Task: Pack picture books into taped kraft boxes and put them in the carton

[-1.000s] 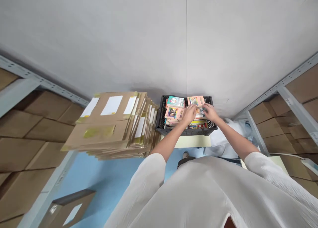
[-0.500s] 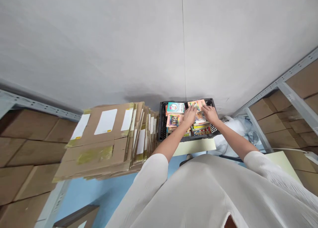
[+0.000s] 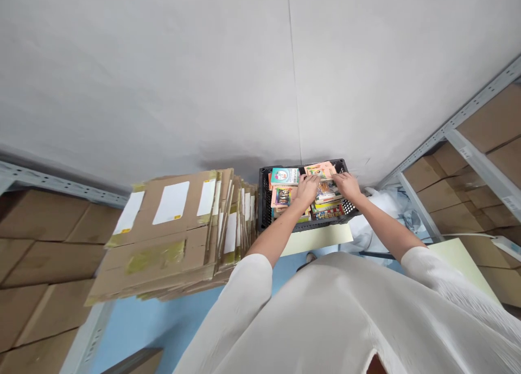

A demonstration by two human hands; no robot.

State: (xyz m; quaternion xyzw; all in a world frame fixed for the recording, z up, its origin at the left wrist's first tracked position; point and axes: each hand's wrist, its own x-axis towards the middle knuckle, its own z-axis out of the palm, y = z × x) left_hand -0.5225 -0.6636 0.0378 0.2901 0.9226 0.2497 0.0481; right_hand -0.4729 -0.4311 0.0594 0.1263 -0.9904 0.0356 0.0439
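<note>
- Black crate (image 3: 265,205) stands against the wall (image 3: 228,92), on a pale worktop (image 3: 319,239) whose near strip is exposed.
- Contents: books, in a left and a right group, covers mostly upward.
- Peach book (image 3: 323,169) lies at the far right inside the crate, slightly askew.
- Left hand (image 3: 308,189) lies over the middle of the contents, fingers bent and close together, tips at the peach book's near edge.
- Right hand (image 3: 347,185) reaches over the right end, fingertips by the same book's right corner. I cannot tell whether either hand's fingers are clamped on it.
- Teal book (image 3: 285,176) lies far left, left of the left hand; a second peach-edged book (image 3: 281,196) lies nearer the person.
- Stacked flattened cartons (image 3: 163,243) stand just left of the crate.
</note>
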